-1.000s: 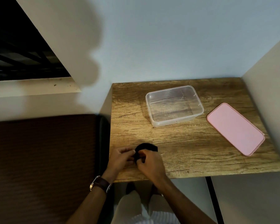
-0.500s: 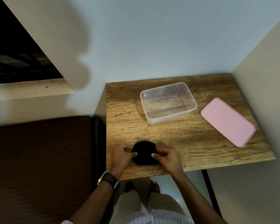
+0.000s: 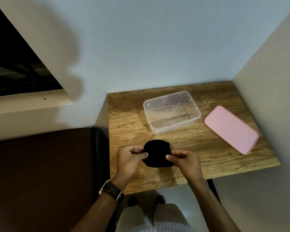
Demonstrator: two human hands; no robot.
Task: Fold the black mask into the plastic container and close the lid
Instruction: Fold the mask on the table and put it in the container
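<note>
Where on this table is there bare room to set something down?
Bare wood lies left of the container, between the container and the lid, and along the table's near edge right of the right hand. Crowded: the near-left, where both hands, left, pinch the mask.

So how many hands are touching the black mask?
2. The left hand pinches the black mask at its left edge, the right hand at its right.

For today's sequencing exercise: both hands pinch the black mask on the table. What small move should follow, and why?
Probably fold it in half: the left hand and right hand pinch opposite edges of the black mask, spread open, and the clear container stands empty.
</note>
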